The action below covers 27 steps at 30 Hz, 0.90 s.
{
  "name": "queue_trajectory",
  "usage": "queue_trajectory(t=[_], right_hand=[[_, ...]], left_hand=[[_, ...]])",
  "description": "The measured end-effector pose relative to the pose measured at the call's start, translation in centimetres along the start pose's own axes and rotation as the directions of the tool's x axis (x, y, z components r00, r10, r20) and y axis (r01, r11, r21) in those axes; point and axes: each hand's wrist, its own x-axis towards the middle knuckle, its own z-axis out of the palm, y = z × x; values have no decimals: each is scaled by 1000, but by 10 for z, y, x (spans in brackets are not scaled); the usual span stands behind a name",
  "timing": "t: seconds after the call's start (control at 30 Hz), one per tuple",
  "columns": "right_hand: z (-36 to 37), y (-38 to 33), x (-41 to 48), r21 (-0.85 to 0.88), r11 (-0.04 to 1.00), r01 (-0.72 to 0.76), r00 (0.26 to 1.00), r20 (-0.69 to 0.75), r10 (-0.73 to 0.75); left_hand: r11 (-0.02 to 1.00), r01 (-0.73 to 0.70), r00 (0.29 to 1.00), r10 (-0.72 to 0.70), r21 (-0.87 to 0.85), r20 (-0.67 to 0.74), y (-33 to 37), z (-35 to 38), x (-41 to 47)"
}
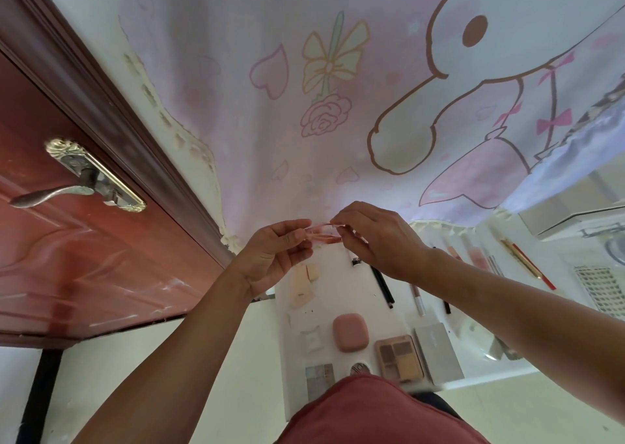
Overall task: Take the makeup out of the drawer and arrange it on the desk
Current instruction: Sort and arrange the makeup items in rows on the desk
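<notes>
Now our left hand (274, 252) and right hand (377, 237) both pinch a pink item (319, 234). Below lie compact (350, 332), palette (399, 354), pencil (382, 285).

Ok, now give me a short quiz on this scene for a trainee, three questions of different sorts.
1. True or false: the left hand and the right hand both pinch the pink item between them.
2. What colour is the rounded compact? A pink, B black, C green.
3. Fill in: the black pencil lies on the white ____.

Key: 1 true; 2 A; 3 desk.
</notes>
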Motion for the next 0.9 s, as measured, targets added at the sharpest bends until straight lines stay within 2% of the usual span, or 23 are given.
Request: queue_trajectory(t=[0.13,0.27,0.57,0.9], right_hand=[[1,3,-4,12,1000,-2,1000,17,2],[1,6,-6,25,1000,-19,1000,-2,19],[8,17,-13,-20,998,-64,996,-62,62],[9,18,-13,92,995,-28,998,-57,34]], left_hand=[[998,5,1000,-6,66,15,0,-2,2],[999,1,1000,-1,48,1,0,-3,5],[999,-42,971,39,-5,-238,-11,18,17],[999,-37,962,27,-30,-273,1,19,26]])
